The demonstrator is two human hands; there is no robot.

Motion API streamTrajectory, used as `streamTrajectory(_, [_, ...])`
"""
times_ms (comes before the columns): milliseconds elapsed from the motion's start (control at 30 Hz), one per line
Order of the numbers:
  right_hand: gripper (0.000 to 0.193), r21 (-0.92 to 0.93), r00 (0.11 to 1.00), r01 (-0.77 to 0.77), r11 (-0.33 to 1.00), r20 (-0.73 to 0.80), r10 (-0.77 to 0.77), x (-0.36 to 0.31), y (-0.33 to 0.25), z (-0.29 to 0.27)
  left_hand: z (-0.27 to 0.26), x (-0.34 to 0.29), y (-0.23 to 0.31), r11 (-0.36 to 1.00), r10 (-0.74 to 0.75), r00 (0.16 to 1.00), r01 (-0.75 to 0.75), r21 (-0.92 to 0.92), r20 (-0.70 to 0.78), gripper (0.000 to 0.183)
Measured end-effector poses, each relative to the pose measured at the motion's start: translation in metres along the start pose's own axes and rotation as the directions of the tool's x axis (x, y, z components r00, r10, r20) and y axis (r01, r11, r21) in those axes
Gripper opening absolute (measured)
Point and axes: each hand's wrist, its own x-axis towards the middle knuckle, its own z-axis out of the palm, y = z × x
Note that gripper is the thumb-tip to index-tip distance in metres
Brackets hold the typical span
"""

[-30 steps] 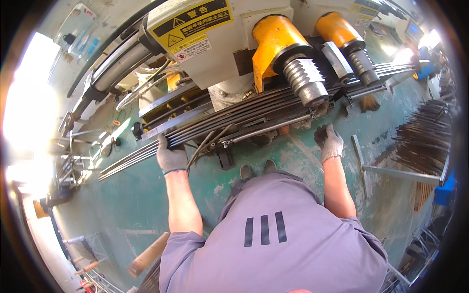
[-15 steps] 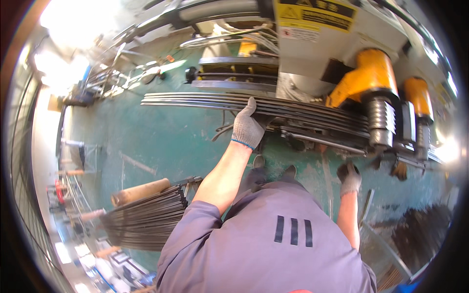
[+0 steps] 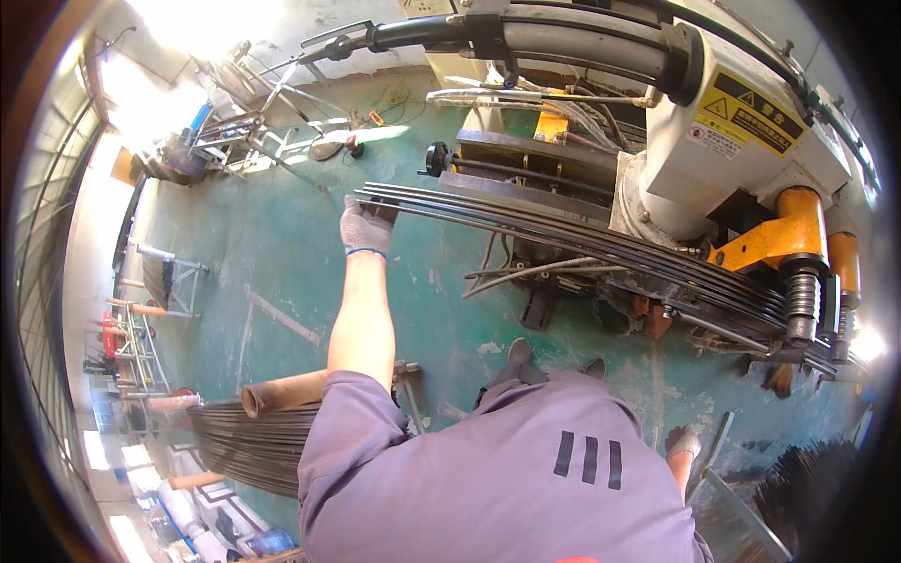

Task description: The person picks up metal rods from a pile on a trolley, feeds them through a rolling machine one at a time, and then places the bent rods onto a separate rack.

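Observation:
My left hand (image 3: 364, 225), in a pale knitted glove, is closed around the left end of a bundle of long, thin dark metal rods (image 3: 526, 220). The rods run rightward past the machine's front, and their right ends lie beside its spring-wrapped post (image 3: 802, 302). Low at my right side is my gloved right hand (image 3: 683, 441), apart from the rods. Its fingers look loosely apart with nothing in them, though it is small in view. An orange clamp arm (image 3: 774, 235) sits above the rods' right part.
The white machine body (image 3: 676, 169) bears a yellow warning label. Behind my left elbow lie a cardboard tube (image 3: 282, 392) and a stack of dark rods (image 3: 249, 446). Another rod bundle (image 3: 807, 493) and a metal frame bar (image 3: 746, 511) stand at lower right. Cables (image 3: 526, 272) hang beneath the machine.
My left hand has moved left from the middle of the rods to their left end. My right hand has dropped back toward my side. The view has shifted, with the machine further right.

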Motion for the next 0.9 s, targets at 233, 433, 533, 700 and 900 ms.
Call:
streamTrajectory(233, [0.021,-0.042,0.999,-0.025,0.999,0.039,0.027,-0.043,0.041,0.024,-0.019,0.049,0.024,0.952,-0.009,0.999,-0.004,0.307,0.041,0.031])
streamTrajectory(433, [0.022,-0.048,0.998,-0.014,0.999,0.053,0.016,-0.052,0.044,0.039,-0.031,0.04,0.015,0.958,-0.064,0.989,0.023,0.285,0.136,0.039])
streamTrajectory(533, [0.023,-0.035,0.998,-0.014,0.999,0.068,0.017,-0.049,0.047,0.048,-0.013,0.015,0.014,0.948,-0.065,0.987,0.014,0.319,0.148,0.031])
streamTrajectory(700, [0.025,0.048,0.967,-0.087,0.995,0.243,0.073,0.002,0.046,0.058,-0.028,0.031,0.023,0.891,-0.128,0.971,0.024,0.453,0.2,0.036])
streamTrajectory(900, [0.025,-0.146,0.958,0.189,0.971,0.242,-0.15,-0.09,-0.006,0.126,-0.039,0.026,0.035,0.784,-0.196,0.955,0.017,0.62,0.222,0.04])
